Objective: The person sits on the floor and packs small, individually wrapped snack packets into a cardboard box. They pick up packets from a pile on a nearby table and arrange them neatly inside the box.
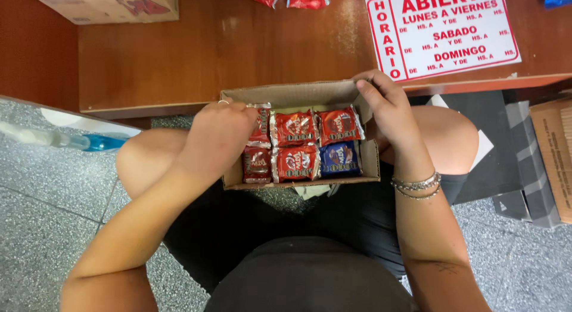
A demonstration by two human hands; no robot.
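Packing step, I judge — cardboard box [301, 96] on lap. Left hand [217, 133] pinching red packet [260, 127] at row's left end; right hand [387, 106] pressed around box's right wall. Next: seat packet flush beside others.

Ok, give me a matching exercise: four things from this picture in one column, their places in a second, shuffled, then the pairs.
Things:
1. blue packet
2. left hand
3. right hand
4. red-and-white sign

Places:
A. on the wooden counter, upper right
B. on the cardboard box's right wall
C. front right corner of the box
D. over the red packets at the box's left end

Pairs: 1-C, 2-D, 3-B, 4-A
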